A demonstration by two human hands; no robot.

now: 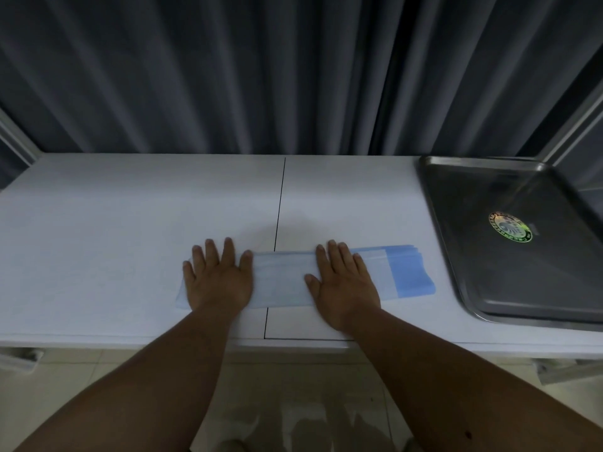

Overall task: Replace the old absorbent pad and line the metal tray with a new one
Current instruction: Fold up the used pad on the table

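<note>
Head view, left hand (218, 282), right hand (344, 285) flat on pad (284, 282)

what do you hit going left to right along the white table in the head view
left hand flat on the folded blue pad → right hand also flat on it → pad's darker blue end → metal tray with a round sticker

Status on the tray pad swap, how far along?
Done: the metal tray sits bare at the table's right end, no pad in it. In hand: left hand and right hand press flat on a folded blue pad on the white table. Left: unfold it and line the tray.
</note>
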